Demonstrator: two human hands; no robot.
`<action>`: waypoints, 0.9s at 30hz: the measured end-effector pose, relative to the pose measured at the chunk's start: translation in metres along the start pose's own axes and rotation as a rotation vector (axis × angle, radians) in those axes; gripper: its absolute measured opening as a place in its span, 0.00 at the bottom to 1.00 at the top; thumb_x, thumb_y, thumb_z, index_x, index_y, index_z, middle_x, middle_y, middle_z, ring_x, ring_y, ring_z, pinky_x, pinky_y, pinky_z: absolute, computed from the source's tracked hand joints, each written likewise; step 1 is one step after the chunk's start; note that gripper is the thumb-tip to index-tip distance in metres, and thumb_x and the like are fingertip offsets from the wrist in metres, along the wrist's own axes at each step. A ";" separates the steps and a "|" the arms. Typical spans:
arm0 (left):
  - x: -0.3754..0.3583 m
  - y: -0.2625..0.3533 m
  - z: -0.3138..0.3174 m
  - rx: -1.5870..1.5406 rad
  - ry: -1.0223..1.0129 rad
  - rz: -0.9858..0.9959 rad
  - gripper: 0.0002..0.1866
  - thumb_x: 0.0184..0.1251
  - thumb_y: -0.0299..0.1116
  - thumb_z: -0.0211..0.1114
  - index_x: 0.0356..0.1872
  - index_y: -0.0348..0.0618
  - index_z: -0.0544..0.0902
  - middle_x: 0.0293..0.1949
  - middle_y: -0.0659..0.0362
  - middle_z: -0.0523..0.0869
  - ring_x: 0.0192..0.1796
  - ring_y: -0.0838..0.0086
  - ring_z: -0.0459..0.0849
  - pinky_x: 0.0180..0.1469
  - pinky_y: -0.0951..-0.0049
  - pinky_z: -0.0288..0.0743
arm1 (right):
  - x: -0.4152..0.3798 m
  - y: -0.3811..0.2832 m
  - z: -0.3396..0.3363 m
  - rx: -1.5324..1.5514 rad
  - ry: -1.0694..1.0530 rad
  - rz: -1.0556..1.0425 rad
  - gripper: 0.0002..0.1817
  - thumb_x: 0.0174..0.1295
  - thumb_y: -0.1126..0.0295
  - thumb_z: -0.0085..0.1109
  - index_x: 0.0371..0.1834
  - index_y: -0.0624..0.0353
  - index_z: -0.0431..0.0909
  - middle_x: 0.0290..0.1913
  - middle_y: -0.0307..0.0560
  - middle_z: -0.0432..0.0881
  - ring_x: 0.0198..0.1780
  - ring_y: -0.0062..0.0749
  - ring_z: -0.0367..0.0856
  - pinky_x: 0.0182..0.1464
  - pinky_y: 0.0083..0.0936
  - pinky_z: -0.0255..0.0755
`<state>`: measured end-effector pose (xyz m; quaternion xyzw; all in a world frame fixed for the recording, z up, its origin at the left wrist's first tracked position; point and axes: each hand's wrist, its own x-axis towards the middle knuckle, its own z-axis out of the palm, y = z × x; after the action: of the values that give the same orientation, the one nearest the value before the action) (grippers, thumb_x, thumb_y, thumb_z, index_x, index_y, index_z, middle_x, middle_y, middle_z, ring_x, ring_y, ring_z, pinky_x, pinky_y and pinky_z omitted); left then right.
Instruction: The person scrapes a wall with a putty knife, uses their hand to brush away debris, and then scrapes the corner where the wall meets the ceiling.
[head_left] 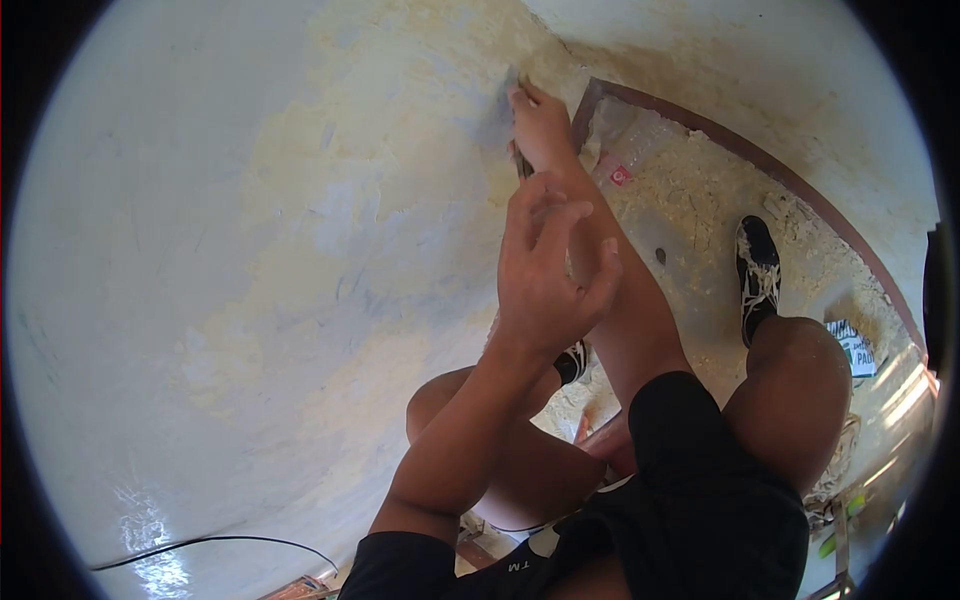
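Observation:
My right hand (pixel 541 128) reaches up to the wall near the corner, closed around a scraper (pixel 523 165). The tool's dark end sticks out below the fist, and its upper end meets the wall; most of it is hidden by the fingers. The wall (pixel 330 230) is pale, with yellowish patches and scuffed grey areas. Nearer to me, my left hand (pixel 548 275) hangs in front of my right forearm. Its fingers are loosely bent and apart, with nothing visible in them.
Scraped flakes (pixel 700 200) litter the floor between my feet. A clear plastic bottle (pixel 625 165) with a red label lies by the brown skirting (pixel 780 180). A printed packet (pixel 852 350) lies beside my right knee. A black cable (pixel 220 539) runs along the lower left.

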<state>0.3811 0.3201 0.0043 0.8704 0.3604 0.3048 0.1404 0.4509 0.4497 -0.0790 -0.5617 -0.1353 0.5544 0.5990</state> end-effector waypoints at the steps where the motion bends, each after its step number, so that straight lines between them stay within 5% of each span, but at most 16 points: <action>1: -0.002 0.001 -0.001 0.006 -0.013 -0.016 0.16 0.48 0.26 0.70 0.40 0.37 0.81 0.55 0.46 0.75 0.45 0.60 0.83 0.38 0.67 0.79 | 0.017 0.002 -0.006 0.065 -0.004 0.013 0.22 0.69 0.58 0.51 0.64 0.52 0.76 0.25 0.46 0.80 0.18 0.32 0.78 0.23 0.32 0.72; 7: -0.001 -0.002 0.000 -0.032 -0.008 0.008 0.16 0.48 0.26 0.70 0.41 0.37 0.82 0.55 0.46 0.75 0.46 0.61 0.83 0.38 0.67 0.80 | 0.006 0.021 -0.001 0.027 0.006 0.012 0.22 0.68 0.57 0.52 0.61 0.55 0.78 0.24 0.48 0.78 0.19 0.34 0.79 0.24 0.34 0.73; 9: -0.002 0.002 -0.004 -0.054 -0.043 -0.049 0.16 0.48 0.26 0.70 0.40 0.34 0.80 0.56 0.43 0.73 0.48 0.55 0.81 0.48 0.62 0.78 | 0.014 0.010 -0.005 0.085 0.006 0.029 0.19 0.68 0.58 0.54 0.57 0.55 0.80 0.23 0.43 0.75 0.17 0.31 0.75 0.20 0.32 0.71; 12: -0.009 0.001 -0.006 -0.003 -0.003 -0.015 0.16 0.47 0.25 0.70 0.40 0.37 0.81 0.56 0.46 0.75 0.46 0.61 0.83 0.37 0.66 0.80 | 0.000 0.019 -0.002 0.104 0.002 0.040 0.18 0.68 0.59 0.53 0.53 0.57 0.81 0.22 0.43 0.75 0.17 0.31 0.75 0.20 0.32 0.70; 20: -0.009 -0.001 -0.010 -0.011 0.009 -0.011 0.16 0.47 0.25 0.70 0.40 0.38 0.81 0.56 0.46 0.75 0.45 0.60 0.83 0.38 0.66 0.80 | 0.025 0.019 -0.018 0.066 -0.018 0.091 0.21 0.70 0.55 0.47 0.46 0.63 0.79 0.20 0.48 0.78 0.17 0.37 0.78 0.23 0.35 0.72; 22: -0.005 -0.002 -0.008 -0.008 0.006 -0.004 0.16 0.47 0.25 0.70 0.41 0.38 0.81 0.56 0.46 0.75 0.45 0.60 0.83 0.37 0.66 0.80 | 0.028 0.052 -0.004 -0.026 0.014 -0.035 0.20 0.70 0.56 0.47 0.47 0.62 0.79 0.20 0.48 0.77 0.17 0.36 0.77 0.23 0.34 0.71; 24: -0.002 -0.002 -0.008 -0.032 -0.037 -0.044 0.17 0.48 0.27 0.71 0.41 0.33 0.80 0.56 0.43 0.73 0.47 0.55 0.81 0.46 0.63 0.80 | 0.032 0.071 0.006 0.063 0.051 -0.045 0.20 0.70 0.56 0.48 0.46 0.62 0.80 0.21 0.48 0.78 0.18 0.35 0.78 0.25 0.34 0.72; 27: -0.001 -0.002 -0.008 -0.006 0.015 -0.022 0.17 0.47 0.25 0.70 0.41 0.38 0.81 0.56 0.46 0.75 0.44 0.60 0.83 0.38 0.66 0.80 | 0.014 0.049 -0.001 0.133 0.082 0.031 0.19 0.69 0.57 0.50 0.47 0.61 0.82 0.22 0.49 0.78 0.19 0.34 0.79 0.26 0.33 0.73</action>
<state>0.3740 0.3213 0.0091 0.8636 0.3700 0.3110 0.1433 0.4312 0.4490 -0.1262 -0.5450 -0.0646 0.5478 0.6314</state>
